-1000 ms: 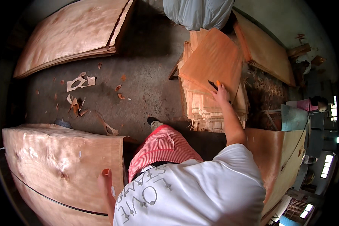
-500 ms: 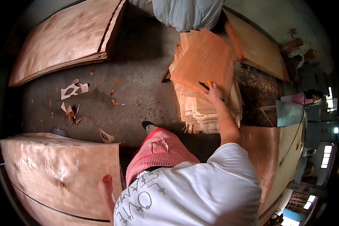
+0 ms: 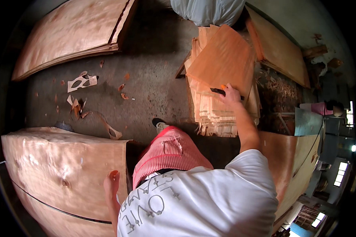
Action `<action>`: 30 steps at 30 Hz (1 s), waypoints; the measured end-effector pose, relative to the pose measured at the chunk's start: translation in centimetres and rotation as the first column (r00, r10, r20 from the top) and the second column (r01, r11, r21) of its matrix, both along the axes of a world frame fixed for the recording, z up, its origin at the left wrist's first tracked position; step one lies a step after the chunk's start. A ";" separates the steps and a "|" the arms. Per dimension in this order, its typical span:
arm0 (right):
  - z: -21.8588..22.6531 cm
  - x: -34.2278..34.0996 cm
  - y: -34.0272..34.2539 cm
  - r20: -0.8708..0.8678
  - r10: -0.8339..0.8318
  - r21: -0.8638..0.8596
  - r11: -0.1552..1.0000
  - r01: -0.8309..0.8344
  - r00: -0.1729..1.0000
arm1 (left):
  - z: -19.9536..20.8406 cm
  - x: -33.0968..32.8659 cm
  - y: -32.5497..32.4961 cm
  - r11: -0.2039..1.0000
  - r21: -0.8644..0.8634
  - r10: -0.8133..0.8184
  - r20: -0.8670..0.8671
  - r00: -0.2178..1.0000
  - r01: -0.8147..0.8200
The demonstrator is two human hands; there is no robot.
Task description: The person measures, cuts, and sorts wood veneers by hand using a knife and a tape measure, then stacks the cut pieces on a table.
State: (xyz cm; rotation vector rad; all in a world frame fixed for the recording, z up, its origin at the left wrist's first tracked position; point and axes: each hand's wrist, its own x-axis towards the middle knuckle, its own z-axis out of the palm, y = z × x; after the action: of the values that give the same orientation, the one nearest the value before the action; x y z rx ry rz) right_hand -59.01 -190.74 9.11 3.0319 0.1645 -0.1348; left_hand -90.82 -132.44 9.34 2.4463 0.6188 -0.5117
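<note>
My right hand point(image 3: 231, 96) is closed around a slim black tool point(image 3: 217, 91) that looks like a utility knife, sticking out on both sides of the fist. Something orange point(image 3: 224, 86) shows at its fingers; I cannot tell what it is. The hand is over the near edge of a reddish veneer sheet point(image 3: 223, 55), which lies askew on a stack of paler veneer pieces point(image 3: 209, 107). My left hand point(image 3: 111, 185) has its fingers curled above a large veneer stack point(image 3: 47, 162) at the lower left. A small orange piece point(image 3: 114, 173) shows at its fingertips.
Another big veneer stack point(image 3: 71, 29) lies far left, and one point(image 3: 279, 49) far right. Veneer scraps point(image 3: 82, 81) litter the concrete floor point(image 3: 146, 85). A grey sack point(image 3: 209, 12) stands at the back. More sheets point(image 3: 277, 158) lie by my right side. A person point(image 3: 324, 108) is off to the right.
My right hand has drawn slightly nearer over the stack, and more of the black tool shows. The whole view has shifted a little. My left hand has risen slightly.
</note>
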 end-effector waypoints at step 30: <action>20.6 6.4 -6.7 0.615 0.118 -0.125 0.991 -0.051 0.780 | -1.8 3.8 -0.2 0.990 -0.020 -0.138 0.060 0.989 0.139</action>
State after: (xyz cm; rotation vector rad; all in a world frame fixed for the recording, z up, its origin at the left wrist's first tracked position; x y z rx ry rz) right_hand -52.58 -197.47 29.68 2.7729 0.2235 0.8342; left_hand -87.00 -132.67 7.54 2.4836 0.4182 -0.4969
